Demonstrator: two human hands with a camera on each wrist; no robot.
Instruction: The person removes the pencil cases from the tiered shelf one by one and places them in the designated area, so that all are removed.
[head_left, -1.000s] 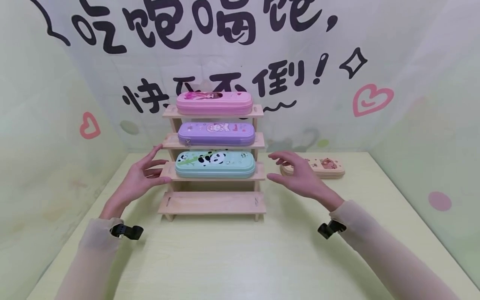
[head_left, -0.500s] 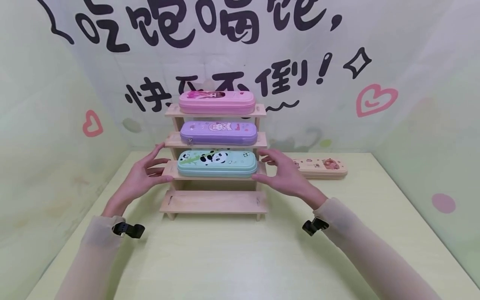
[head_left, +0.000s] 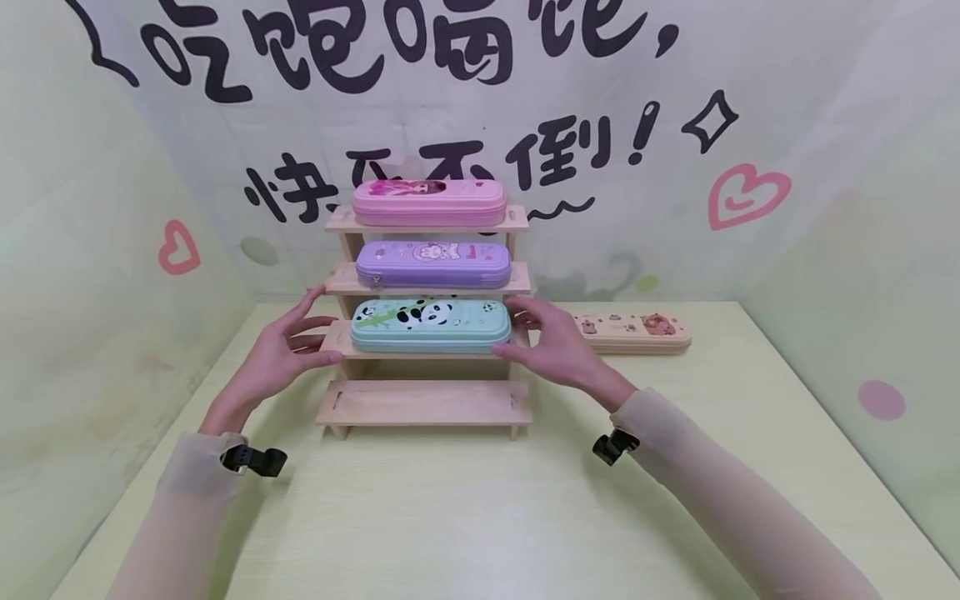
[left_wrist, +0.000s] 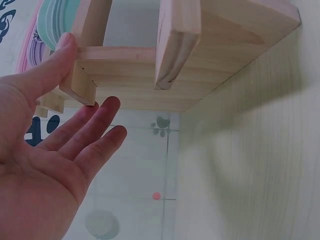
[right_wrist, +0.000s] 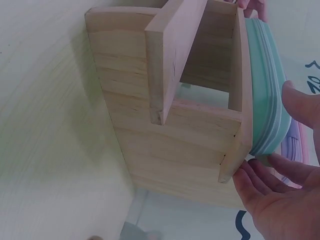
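Observation:
A mint pencil case point(head_left: 431, 325) with a panda print lies on the third step down of a stepped wooden rack point(head_left: 423, 402). My right hand point(head_left: 558, 346) holds the case's right end, the thumb at its front and the index finger at the end, as the right wrist view also shows. At the rack's left side, my left hand point(head_left: 277, 358) rests its thumb against the step, with the fingers spread and fairly straight. A purple pencil case point(head_left: 433, 265) and a pink pencil case point(head_left: 429, 203) lie on the two steps above.
A peach pencil case point(head_left: 637, 333) lies on the table point(head_left: 450, 508) to the right, partly behind my right hand. The rack's lowest step bears nothing. Printed cloth walls point(head_left: 840, 275) stand at the back and both sides.
My right hand has moved left from beside the rack to the mint case's right end. The left hand stays at the rack's left side. The cases look unmoved.

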